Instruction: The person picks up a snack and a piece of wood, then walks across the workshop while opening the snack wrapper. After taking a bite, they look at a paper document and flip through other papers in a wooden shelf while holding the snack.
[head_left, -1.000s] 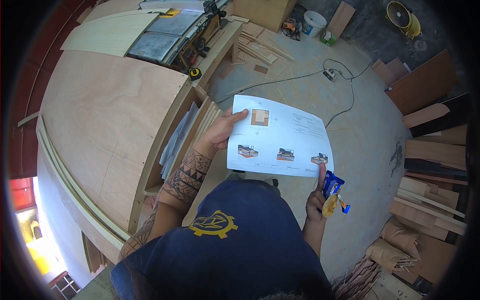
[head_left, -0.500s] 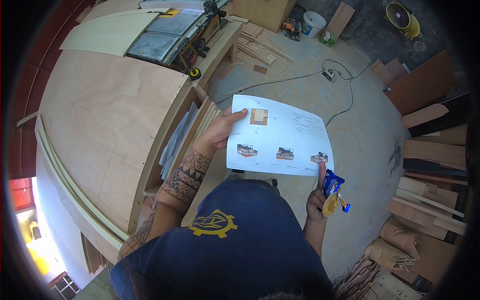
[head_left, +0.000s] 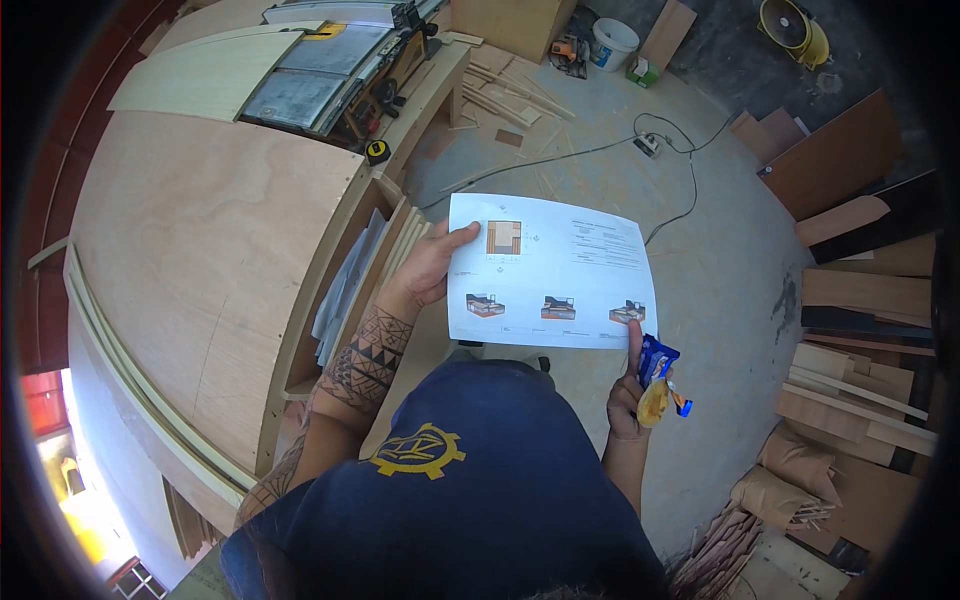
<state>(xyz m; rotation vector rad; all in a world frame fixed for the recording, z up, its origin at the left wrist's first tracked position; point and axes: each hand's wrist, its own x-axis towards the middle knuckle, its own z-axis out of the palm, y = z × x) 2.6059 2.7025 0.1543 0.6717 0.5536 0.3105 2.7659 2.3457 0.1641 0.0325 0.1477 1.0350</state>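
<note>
A printed sheet of paper (head_left: pixel 550 265) with a plan drawing and several small furniture pictures is held up before me. My left hand (head_left: pixel 432 262) pinches its left edge, thumb on the printed side. At the lower right corner, the index finger of my right hand (head_left: pixel 626 402) touches the sheet by one of the pictures. Tucked in that same hand is a blue snack wrapper (head_left: pixel 657 357), with a yellowish piece of food (head_left: pixel 653 403) beside it. The curled fingers partly hide how these are gripped.
A plywood-topped workbench (head_left: pixel 200 260) stands at left, carrying a table saw (head_left: pixel 320 75) and a tape measure (head_left: pixel 377 151). Wood offcuts (head_left: pixel 520 85), a white bucket (head_left: pixel 613 45) and a power cord (head_left: pixel 560 158) lie beyond. Boards (head_left: pixel 860 300) line the right side.
The view has shifted slightly, so the sheet and both hands sit a little further left in it. The grip and the pointing finger look much the same.
</note>
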